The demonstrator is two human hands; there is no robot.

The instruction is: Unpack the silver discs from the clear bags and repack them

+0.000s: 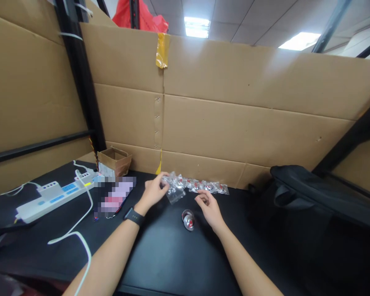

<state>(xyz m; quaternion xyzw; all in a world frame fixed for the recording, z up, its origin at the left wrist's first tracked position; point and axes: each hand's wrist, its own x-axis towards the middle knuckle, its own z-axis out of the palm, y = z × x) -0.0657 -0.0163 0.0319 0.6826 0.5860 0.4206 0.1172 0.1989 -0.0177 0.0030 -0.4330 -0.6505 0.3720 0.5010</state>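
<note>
Perhaps the round piece (pixel 189 222), loose on the table (pixel 166 259), could roll if nudged by the right hand (pixel 211 210), whose fingers curl loosely around nothing visible; farther, the left hand (pixel 154 191) pinches a bag (pixel 175 195) whose pull could drag adjoining packets (pixel 208 187).

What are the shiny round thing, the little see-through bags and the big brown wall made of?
The shiny round thing looks like polished metal or silvery plastic: it gleams, but I can't tell which. The little bags seem thin, glossy plastic, because they're clear and crinkly. The brown wall looks like matte cardboard, with straight fold creases.
</note>
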